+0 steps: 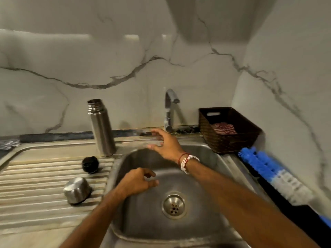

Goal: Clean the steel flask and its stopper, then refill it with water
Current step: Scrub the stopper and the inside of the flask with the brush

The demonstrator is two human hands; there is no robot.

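The steel flask (101, 127) stands upright and uncapped at the back of the draining board, left of the sink. Its black stopper (90, 165) lies on the ribbed board in front of it. Nearer to me on the board, the steel cup lid (77, 190) sits mouth down. My left hand (138, 181) hovers over the sink basin with fingers loosely curled, holding nothing. My right hand (165, 144) hangs over the back rim of the sink (202, 178), below the tap (170, 108), fingers spread and empty. No water runs from the tap.
A dark woven basket (231, 138) with a red striped cloth stands right of the tap. A blue and white bottle brush (272, 174) lies along the right counter edge. The drain strainer (173, 205) sits mid-basin. Crumpled foil (9, 144) is at far left.
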